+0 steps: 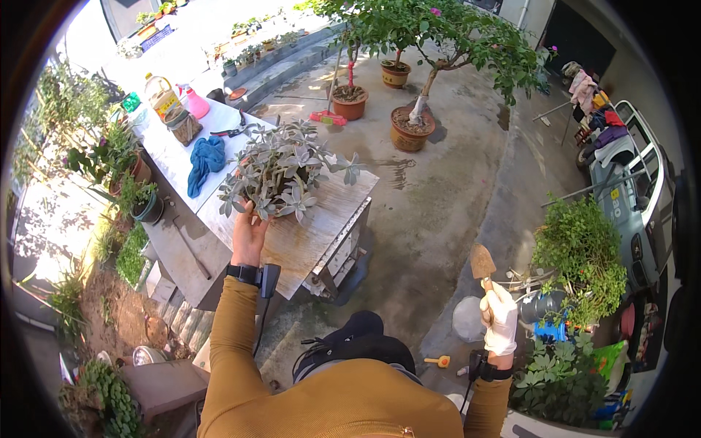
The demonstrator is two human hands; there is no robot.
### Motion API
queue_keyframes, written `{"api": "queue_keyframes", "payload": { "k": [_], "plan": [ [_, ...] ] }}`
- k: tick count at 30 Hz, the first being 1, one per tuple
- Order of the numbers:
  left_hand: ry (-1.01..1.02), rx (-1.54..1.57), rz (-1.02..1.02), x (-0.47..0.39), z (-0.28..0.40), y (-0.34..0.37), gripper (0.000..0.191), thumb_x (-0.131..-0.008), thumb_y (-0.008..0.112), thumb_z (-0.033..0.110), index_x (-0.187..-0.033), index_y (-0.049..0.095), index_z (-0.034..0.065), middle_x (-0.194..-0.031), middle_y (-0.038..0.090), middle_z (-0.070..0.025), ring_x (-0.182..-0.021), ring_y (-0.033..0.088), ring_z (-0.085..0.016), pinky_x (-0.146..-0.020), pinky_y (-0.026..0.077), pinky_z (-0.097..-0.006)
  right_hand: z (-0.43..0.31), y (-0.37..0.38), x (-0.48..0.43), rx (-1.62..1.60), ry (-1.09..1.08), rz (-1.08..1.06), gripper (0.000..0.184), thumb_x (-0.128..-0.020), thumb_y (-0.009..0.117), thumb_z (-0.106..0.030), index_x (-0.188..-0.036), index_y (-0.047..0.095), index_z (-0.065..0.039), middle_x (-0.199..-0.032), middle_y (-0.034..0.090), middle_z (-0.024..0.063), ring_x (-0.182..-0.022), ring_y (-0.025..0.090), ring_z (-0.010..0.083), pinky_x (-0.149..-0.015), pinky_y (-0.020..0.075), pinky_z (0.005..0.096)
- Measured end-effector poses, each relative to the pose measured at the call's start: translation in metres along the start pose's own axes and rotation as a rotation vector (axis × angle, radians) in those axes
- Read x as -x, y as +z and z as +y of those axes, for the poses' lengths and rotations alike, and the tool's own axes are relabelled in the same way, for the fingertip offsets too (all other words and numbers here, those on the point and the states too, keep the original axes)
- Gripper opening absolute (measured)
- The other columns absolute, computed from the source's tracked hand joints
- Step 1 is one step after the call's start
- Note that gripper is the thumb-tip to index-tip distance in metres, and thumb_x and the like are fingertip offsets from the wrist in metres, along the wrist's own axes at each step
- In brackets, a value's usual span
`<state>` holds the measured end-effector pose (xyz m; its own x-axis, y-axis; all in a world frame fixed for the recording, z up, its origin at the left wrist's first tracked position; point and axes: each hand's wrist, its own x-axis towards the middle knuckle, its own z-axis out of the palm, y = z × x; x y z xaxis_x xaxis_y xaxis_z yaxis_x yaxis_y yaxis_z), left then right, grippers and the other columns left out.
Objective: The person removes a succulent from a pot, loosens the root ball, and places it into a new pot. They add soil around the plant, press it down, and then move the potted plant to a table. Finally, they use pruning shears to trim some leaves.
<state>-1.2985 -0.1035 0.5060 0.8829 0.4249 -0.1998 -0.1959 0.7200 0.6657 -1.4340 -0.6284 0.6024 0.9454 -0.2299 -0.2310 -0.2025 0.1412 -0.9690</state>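
My bare left hand [251,232] touches the lower leaves of a potted grey-green succulent [279,169] on the wooden tabletop [328,219]; its fingertips are partly among the leaves, and most of the pot is hidden. Away to the right, my right hand [499,317], in a white glove, grips a small hand trowel [483,263] with a rusty blade that points away from me. Behind the succulent lie red-and-black pruning shears [229,132] and a blue cloth [206,164]. A clear bag of brown material [183,127], a pink spray bottle [196,103] and a yellow-labelled plastic bottle [162,97] stand farther back.
Potted trees [411,128] stand on the concrete beyond the table. At the right are a leafy shrub [580,257], a large clear bottle [539,306] and a parked vehicle [624,213]. A long thin tool [191,249] lies on the slab left of the table. A yellow tool [438,361] lies on the ground.
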Motion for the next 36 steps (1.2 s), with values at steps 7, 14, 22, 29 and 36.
{"api": "queue_keyframes", "payload": {
  "k": [7,14,22,29,36],
  "plan": [
    [0.075,-0.076,0.007,0.014,0.006,0.010,0.027,-0.096,0.055,0.019,-0.120,0.055,0.0072,-0.115,0.062,-0.0062,-0.101,0.060,-0.020,-0.084,0.052,-0.0398,-0.023,0.052,-0.181,0.008,0.025,-0.342,0.030,-0.093,0.060,-0.022,-0.116,0.061,-0.003,-0.065,0.055,0.0002,-0.047,0.040,0.0036,-0.042,0.0281,0.0182],
    [0.179,-0.133,0.103,0.024,0.001,0.019,0.019,-0.097,0.050,0.016,-0.111,0.058,0.0052,-0.107,0.065,-0.0076,-0.092,0.064,-0.018,-0.076,0.054,-0.0347,-0.071,0.146,-0.324,0.160,0.057,-0.606,0.031,-0.093,0.060,-0.025,-0.115,0.061,-0.004,-0.067,0.057,0.0003,-0.048,0.041,0.0039,-0.042,0.0277,0.0184],
    [0.324,-0.134,0.594,0.053,-0.019,0.031,0.014,-0.093,0.056,0.018,-0.103,0.058,0.0080,-0.103,0.063,-0.0040,-0.082,0.063,-0.014,-0.063,0.051,-0.0270,-0.064,0.325,-0.434,0.385,0.141,-1.239,0.033,-0.092,0.057,-0.020,-0.120,0.060,-0.002,-0.071,0.058,-0.0017,-0.053,0.041,0.0029,-0.048,0.0307,0.0180],
    [0.725,-0.051,1.088,0.122,-0.085,0.127,0.021,-0.097,0.053,0.019,-0.112,0.055,0.0042,-0.132,0.052,-0.0136,-0.119,0.054,-0.029,-0.089,0.052,-0.0401,-0.026,0.466,-0.489,0.589,0.012,-1.714,0.029,-0.092,0.056,-0.018,-0.117,0.063,-0.004,-0.072,0.057,-0.0040,-0.060,0.043,0.0026,-0.055,0.0350,0.0182],
    [0.758,-0.063,1.288,0.114,-0.158,0.236,0.015,-0.096,0.053,0.016,-0.104,0.056,0.0039,-0.136,0.048,-0.0161,-0.121,0.052,-0.032,-0.092,0.051,-0.0446,-0.002,0.537,-0.488,0.555,0.241,-2.067,0.029,-0.095,0.053,-0.020,-0.119,0.061,-0.004,-0.070,0.057,-0.0050,-0.053,0.039,0.0017,-0.047,0.0298,0.0175]
  ]
}}
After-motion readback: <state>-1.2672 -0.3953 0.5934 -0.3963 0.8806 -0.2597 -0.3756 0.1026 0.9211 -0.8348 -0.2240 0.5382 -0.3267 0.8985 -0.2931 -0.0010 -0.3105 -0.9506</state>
